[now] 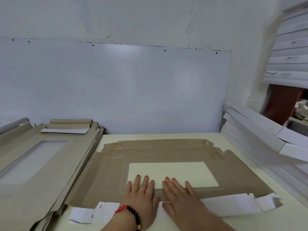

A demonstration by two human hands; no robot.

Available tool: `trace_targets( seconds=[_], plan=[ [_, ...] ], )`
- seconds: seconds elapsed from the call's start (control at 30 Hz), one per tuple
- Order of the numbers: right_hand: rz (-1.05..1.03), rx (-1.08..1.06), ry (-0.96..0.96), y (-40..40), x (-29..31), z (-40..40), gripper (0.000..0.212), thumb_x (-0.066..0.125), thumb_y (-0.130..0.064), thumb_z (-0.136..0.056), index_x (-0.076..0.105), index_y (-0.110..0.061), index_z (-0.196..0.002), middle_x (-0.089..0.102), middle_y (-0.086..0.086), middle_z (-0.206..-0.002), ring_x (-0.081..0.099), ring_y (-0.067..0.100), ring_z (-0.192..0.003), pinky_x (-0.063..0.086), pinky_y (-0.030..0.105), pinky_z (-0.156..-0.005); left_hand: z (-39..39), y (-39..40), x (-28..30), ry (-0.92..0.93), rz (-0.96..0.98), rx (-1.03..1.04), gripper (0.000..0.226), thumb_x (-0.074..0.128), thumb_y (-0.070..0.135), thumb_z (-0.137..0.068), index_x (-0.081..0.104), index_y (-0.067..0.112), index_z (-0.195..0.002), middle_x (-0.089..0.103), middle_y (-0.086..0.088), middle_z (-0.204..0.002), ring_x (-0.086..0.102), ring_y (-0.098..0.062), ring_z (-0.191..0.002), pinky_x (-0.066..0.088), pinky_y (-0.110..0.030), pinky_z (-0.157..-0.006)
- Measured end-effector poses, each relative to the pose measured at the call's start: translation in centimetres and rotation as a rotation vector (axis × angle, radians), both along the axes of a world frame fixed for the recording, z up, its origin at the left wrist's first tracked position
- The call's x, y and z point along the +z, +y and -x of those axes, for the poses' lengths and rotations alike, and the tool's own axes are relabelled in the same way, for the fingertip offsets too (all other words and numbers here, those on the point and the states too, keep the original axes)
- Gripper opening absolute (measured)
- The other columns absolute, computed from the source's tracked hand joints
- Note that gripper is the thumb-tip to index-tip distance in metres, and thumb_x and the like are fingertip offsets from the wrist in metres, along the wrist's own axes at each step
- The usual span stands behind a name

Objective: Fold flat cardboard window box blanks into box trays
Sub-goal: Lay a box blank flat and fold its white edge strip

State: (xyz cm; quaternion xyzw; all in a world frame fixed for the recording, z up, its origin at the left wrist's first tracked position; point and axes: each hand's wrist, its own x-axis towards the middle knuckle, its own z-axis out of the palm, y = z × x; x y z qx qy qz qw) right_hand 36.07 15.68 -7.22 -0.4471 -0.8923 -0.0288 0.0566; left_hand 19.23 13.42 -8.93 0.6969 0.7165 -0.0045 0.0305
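Observation:
A flat brown cardboard window box blank (241, 177) lies on the white table (275, 219) in front of me. Its clear rectangular window (183, 170) shows the table through it. The near flap (230, 205) is folded over, its white underside facing up. My left hand (141, 195), with a red and black bead bracelet at the wrist, presses flat on the blank's near edge, fingers straight and reaching onto the window. My right hand (181, 195) lies flat beside it, fingers spread, pressing the same edge.
A stack of several flat brown blanks (33, 157) with windows fills the table's left side. Folded white boxes (260, 130) lean in a pile at the right, with more stacked high (290, 52) at the top right. A white wall panel (116, 89) stands behind the table.

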Motion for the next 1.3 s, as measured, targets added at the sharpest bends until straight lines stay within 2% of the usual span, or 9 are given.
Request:
trace_targets(
  seconds=[0.1,0.17,0.5,0.57,0.63,0.8,0.93,1.1,1.3],
  plan=[
    [0.049,0.014,-0.043,2.9,-1.0,-3.3,0.063,0.019,-0.054,-0.099,0.006,-0.03,-0.155,-0.021,-0.016,-0.151,-0.008,0.005,-0.147,-0.028,0.027,-0.1,2.2,-0.2,-1.0,0.019,0.01,0.026,0.067,0.005,0.059,-0.094,-0.009,0.029,-0.152,-0.018,0.007,-0.159,-0.024,-0.02,-0.144,-0.013,-0.043,-0.117],
    [0.107,-0.054,-0.063,4.4,-1.7,-6.2,0.065,0.014,-0.057,-0.099,-0.012,-0.032,-0.153,-0.033,-0.016,-0.148,-0.024,0.006,-0.143,-0.031,0.026,-0.1,3.8,-0.5,-1.3,0.017,-0.005,0.055,0.068,0.006,0.062,-0.093,-0.009,0.031,-0.152,-0.019,0.007,-0.159,-0.024,-0.019,-0.144,-0.014,-0.041,-0.115],
    [-0.063,-0.364,-0.052,5.8,-0.3,-16.2,0.06,0.021,-0.056,-0.099,0.009,-0.033,-0.154,-0.002,-0.012,-0.161,0.001,0.008,-0.148,0.004,0.04,-0.119,9.6,-3.0,-0.2,0.03,-0.112,0.162,0.069,0.008,0.067,-0.092,-0.005,0.036,-0.152,-0.013,0.009,-0.16,-0.015,-0.02,-0.147,-0.004,-0.041,-0.119],
    [-0.277,-0.213,0.057,4.9,0.5,-15.9,0.057,0.025,-0.052,-0.099,0.057,-0.02,-0.133,0.049,0.002,-0.144,0.043,0.021,-0.133,0.032,0.044,-0.108,9.3,-3.8,1.6,0.06,-0.224,0.032,0.068,0.013,0.062,-0.092,0.034,0.028,-0.146,0.026,0.001,-0.156,0.023,-0.03,-0.144,0.025,-0.042,-0.115],
    [-0.487,0.036,0.168,3.9,0.7,-15.2,0.063,0.022,-0.049,-0.101,0.078,-0.021,-0.093,0.072,-0.002,-0.102,0.062,0.018,-0.097,0.046,0.034,-0.088,8.4,-4.5,2.6,0.046,-0.381,-0.181,0.038,0.039,0.042,-0.087,0.069,0.024,-0.103,0.065,-0.001,-0.112,0.066,-0.028,-0.1,0.056,-0.029,-0.078],
    [-0.252,0.231,0.041,1.8,1.0,-12.1,0.027,0.057,-0.062,-0.065,0.072,-0.041,-0.073,0.064,-0.024,-0.08,0.062,-0.002,-0.061,0.045,0.015,-0.055,5.3,-5.3,3.3,0.047,-0.308,-0.519,0.031,0.05,0.053,-0.08,0.064,0.03,-0.065,0.057,0.016,-0.071,0.059,-0.003,-0.063,0.04,-0.015,-0.048],
    [-0.332,0.328,-0.023,1.6,1.1,-11.0,0.022,0.06,-0.051,-0.069,0.074,-0.036,-0.074,0.064,-0.02,-0.073,0.059,0.001,-0.054,0.046,0.013,-0.049,3.8,-5.3,4.5,0.151,-0.232,-0.463,0.046,0.053,0.079,-0.062,0.072,0.045,-0.086,0.062,0.027,-0.079,0.06,0.006,-0.066,0.037,-0.01,-0.046],
    [-0.388,0.279,-0.133,1.2,0.9,-9.3,0.026,0.08,-0.038,-0.05,0.075,-0.037,-0.075,0.059,-0.019,-0.061,0.052,0.002,-0.043,0.038,0.012,-0.038,1.9,-4.0,4.2,0.179,-0.074,-0.425,0.06,0.045,0.026,-0.09,0.03,0.027,-0.148,0.047,-0.004,-0.14,0.05,-0.026,-0.12,0.042,-0.036,-0.102],
    [-0.376,0.281,-0.04,1.9,1.3,-4.9,0.01,0.073,-0.033,-0.058,0.065,-0.029,-0.061,0.054,-0.013,-0.053,0.054,0.007,-0.043,0.036,0.016,-0.034,-0.1,-1.9,4.2,0.09,-0.049,-0.214,0.03,0.03,0.036,-0.099,0.048,0.019,-0.116,0.057,-0.007,-0.116,0.055,-0.033,-0.106,0.042,-0.038,-0.079]
  ],
)
